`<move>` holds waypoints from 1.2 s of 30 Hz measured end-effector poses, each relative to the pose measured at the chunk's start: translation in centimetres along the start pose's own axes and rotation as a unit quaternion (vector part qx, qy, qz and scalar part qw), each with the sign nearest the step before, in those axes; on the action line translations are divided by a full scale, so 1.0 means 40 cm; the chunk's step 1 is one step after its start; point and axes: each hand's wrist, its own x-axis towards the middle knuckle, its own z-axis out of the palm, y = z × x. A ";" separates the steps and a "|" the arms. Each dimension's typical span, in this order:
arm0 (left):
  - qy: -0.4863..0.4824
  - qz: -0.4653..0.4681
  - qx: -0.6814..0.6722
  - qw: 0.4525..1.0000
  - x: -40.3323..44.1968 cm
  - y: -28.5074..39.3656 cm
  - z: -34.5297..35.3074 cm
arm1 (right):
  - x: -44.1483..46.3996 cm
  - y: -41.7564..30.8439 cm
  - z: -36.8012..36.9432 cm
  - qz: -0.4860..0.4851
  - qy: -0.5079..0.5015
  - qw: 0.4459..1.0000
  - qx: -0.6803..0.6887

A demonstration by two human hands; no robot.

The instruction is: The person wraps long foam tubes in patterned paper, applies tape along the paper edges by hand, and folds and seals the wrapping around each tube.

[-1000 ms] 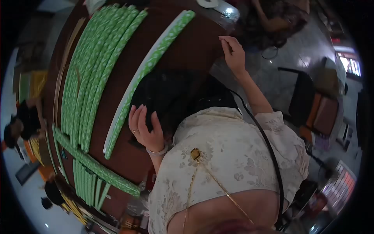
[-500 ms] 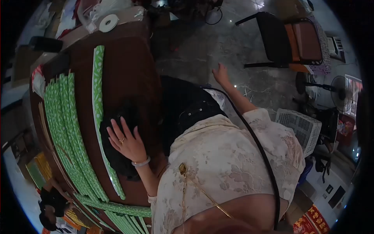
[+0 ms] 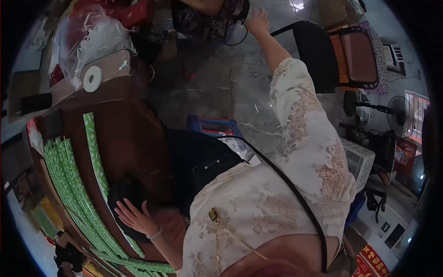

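Note:
My left hand (image 3: pixel 138 219), with a ring and a bracelet, lies flat over a dark rounded shape (image 3: pixel 121 194) at the table's near side; I cannot tell what that shape is. Its fingers are spread and hold nothing. Beside it runs a long green patterned strip (image 3: pixel 95 154) with a white edge. Several similar green strips (image 3: pixel 74 184) lie bundled further left. My right arm is stretched out away from the table, and my right hand (image 3: pixel 257 22) hangs in the air with fingers apart, near the black chair.
A white tape roll (image 3: pixel 92 79) and a clear plastic bag (image 3: pixel 87 44) sit at the table's far end. The black chair (image 3: pixel 316 57) stands right of my arm. A blue stool (image 3: pixel 212 125) is by my legs. Another person (image 3: pixel 210 18) is at the top; someone else (image 3: pixel 69 254) is lower left.
My right arm has reached out further forward, its hand now open. My left hand stays over the dark shape. The view has turned, bringing the blue stool and a person into sight.

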 end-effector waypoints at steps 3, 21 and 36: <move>-0.011 0.003 0.026 1.000 -0.001 -0.001 -0.005 | -0.088 0.184 0.069 -0.057 -0.062 0.979 -0.184; -0.088 -0.040 0.019 0.995 0.015 0.031 -0.038 | 0.139 -0.177 -0.075 -0.450 0.205 0.867 -0.053; -0.066 0.007 0.015 0.998 0.022 0.009 -0.025 | -0.276 0.756 0.030 0.538 -0.550 0.605 0.205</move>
